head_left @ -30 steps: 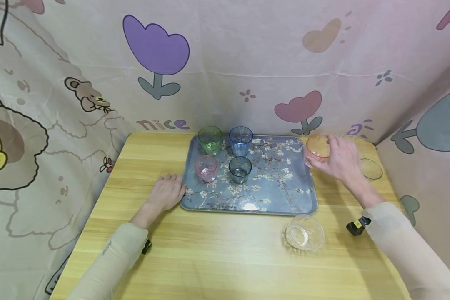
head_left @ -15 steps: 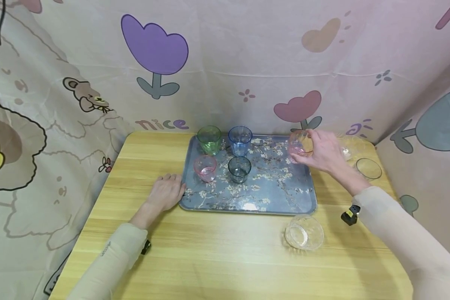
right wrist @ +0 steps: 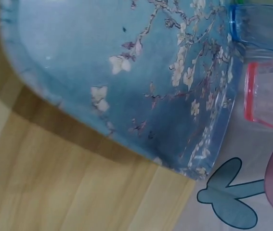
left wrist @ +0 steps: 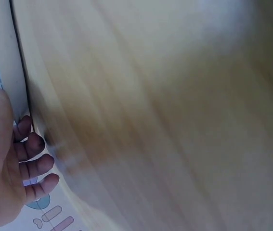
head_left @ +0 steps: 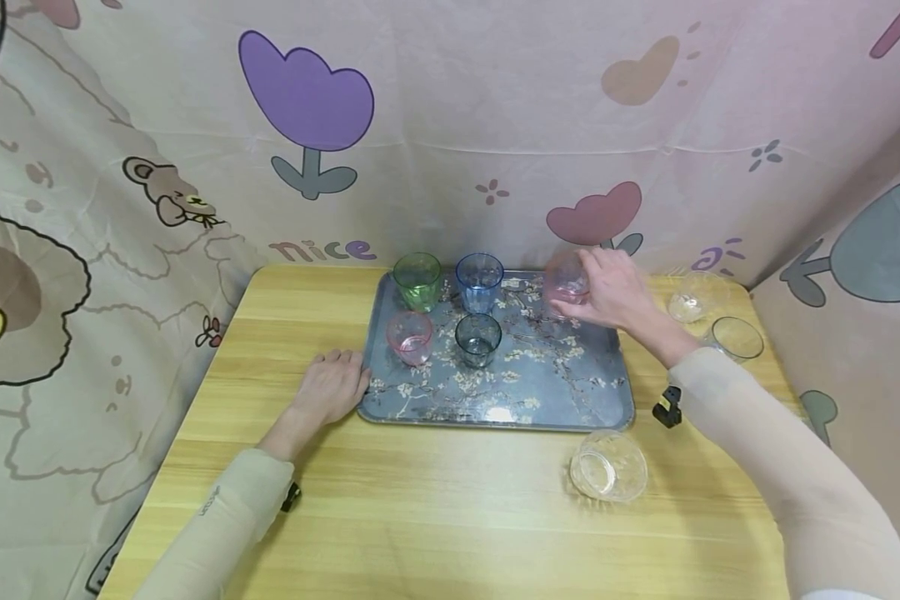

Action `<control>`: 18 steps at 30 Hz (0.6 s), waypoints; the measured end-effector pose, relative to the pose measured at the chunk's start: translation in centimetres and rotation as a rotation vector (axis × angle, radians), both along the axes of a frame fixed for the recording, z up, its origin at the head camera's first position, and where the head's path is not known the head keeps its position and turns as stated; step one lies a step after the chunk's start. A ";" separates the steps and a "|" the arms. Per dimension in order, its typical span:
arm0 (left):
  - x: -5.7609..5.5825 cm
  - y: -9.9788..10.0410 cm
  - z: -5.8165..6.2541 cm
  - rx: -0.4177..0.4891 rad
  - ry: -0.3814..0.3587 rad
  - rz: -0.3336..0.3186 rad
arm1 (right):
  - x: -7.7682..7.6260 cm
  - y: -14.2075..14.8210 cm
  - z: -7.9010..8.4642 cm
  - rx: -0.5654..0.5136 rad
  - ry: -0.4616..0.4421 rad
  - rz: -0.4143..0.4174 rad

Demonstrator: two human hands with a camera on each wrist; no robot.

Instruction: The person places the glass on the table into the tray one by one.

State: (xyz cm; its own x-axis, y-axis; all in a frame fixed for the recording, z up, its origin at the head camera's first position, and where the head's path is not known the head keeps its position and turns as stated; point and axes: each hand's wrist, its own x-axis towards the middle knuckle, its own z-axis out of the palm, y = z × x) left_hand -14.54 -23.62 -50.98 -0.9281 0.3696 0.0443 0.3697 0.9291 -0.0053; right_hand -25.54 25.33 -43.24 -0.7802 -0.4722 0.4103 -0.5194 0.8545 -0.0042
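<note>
In the head view my right hand [head_left: 613, 287] holds a pinkish clear cup [head_left: 565, 287] between thumb and fingers, over the back right part of the blue floral tray [head_left: 555, 400]. The right wrist view shows this pink cup [right wrist: 271, 96] close up at the right edge. My left hand [head_left: 332, 385] rests at the tray's left edge, its fingers on the table. The left wrist view shows its bent fingers [left wrist: 37, 166]. On the tray's left half stand a green cup [head_left: 418, 287], a blue cup [head_left: 480, 287], a pink cup [head_left: 411, 343] and a grey cup [head_left: 478, 346].
A clear glass bowl [head_left: 609, 475] stands before the tray's front right corner. At the table's right side are a clear cup [head_left: 692, 302] and a dark-rimmed clear cup [head_left: 737, 337]. A printed curtain [head_left: 435, 100] hangs behind the wooden table [head_left: 420, 517].
My right hand has carried the pinkish cup left, from beside the tray's right edge to over its back right part. The left hand has stayed at the tray's edge.
</note>
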 end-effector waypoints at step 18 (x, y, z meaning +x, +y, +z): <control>0.0 -0.2 -0.4 0.002 0.016 -0.003 | -2.3 -3.0 -1.5 0.010 -0.262 -0.108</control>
State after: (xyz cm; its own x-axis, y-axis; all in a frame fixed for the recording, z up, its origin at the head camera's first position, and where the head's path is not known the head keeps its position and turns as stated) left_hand -14.53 -23.78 -51.35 -0.9260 0.3727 0.0599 0.3728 0.9279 -0.0095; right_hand -27.84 22.33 -44.76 -0.9052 -0.3836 0.1833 -0.4075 0.9056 -0.1174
